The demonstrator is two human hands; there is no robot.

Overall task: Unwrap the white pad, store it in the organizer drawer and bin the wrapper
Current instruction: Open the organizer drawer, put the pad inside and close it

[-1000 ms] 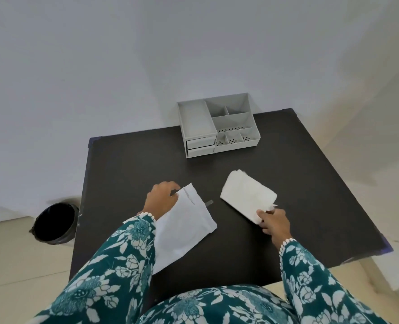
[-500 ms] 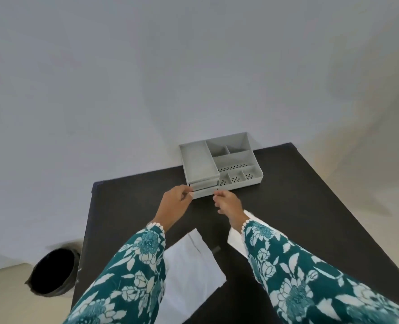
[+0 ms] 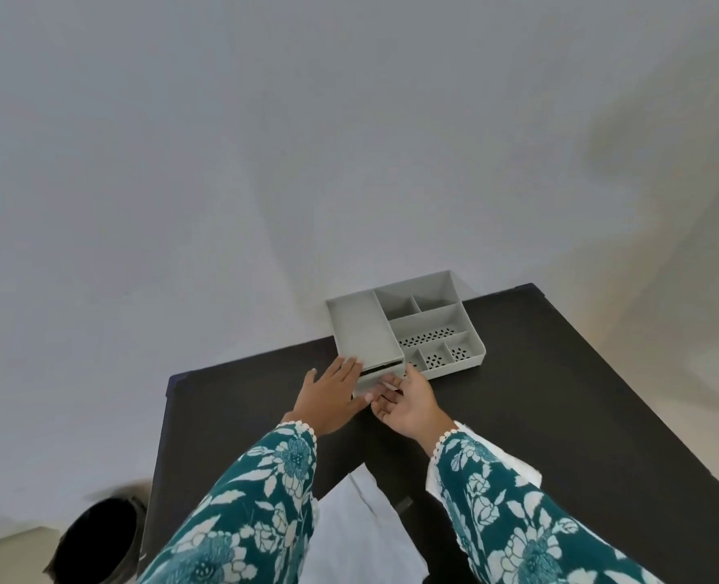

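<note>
The grey organizer (image 3: 408,326) stands at the table's back edge. Its upper left drawer (image 3: 376,378) is pulled out a little, with a dark gap above it. My left hand (image 3: 332,398) lies flat with fingers spread against the organizer's front left corner and holds nothing. My right hand (image 3: 408,404) is palm-up, its thumb and fingers pinching the drawer front. The white wrapper (image 3: 357,533) lies on the table between my forearms. The white pad (image 3: 520,467) lies under my right sleeve, and only its edge shows.
A black bin (image 3: 96,541) stands on the floor to the left of the dark table (image 3: 581,415). A small grey scrap (image 3: 404,504) lies beside the wrapper. The wall rises right behind the organizer.
Both hands let go of the wrapper and the pad and reached forward to the organizer. The drawer has come out slightly. My left hand went from pinching to lying flat.
</note>
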